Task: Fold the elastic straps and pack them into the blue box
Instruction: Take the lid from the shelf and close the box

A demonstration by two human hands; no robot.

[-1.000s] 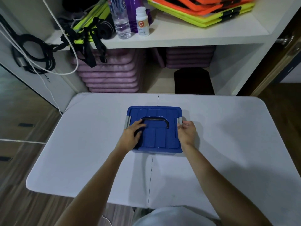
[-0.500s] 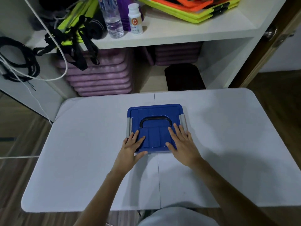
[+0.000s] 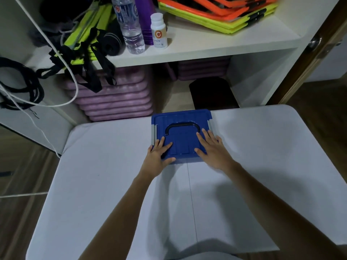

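The blue box (image 3: 181,117) sits at the far edge of the white table (image 3: 105,166), its lid on, with grey side latches and a black handle lying flat. My left hand (image 3: 158,152) lies flat on the lid's near left corner, fingers spread, thumb along the front edge. My right hand (image 3: 212,149) rests flat on the lid's near right part, fingers straight. Black and yellow-green elastic straps (image 3: 82,47) hang off the left end of the white shelf behind the table. What is inside the box is hidden.
On the shelf (image 3: 206,47) stand a water bottle (image 3: 129,25), a white pill bottle (image 3: 158,30) and orange and yellow frames (image 3: 221,14). Purple mats (image 3: 116,94) are stacked below. Black cords (image 3: 20,85) and a white cable hang at left.
A second ago my hands gripped the box's sides; they now lie flat on the lid. The box has slid away to the table's far edge, and the view has shifted.
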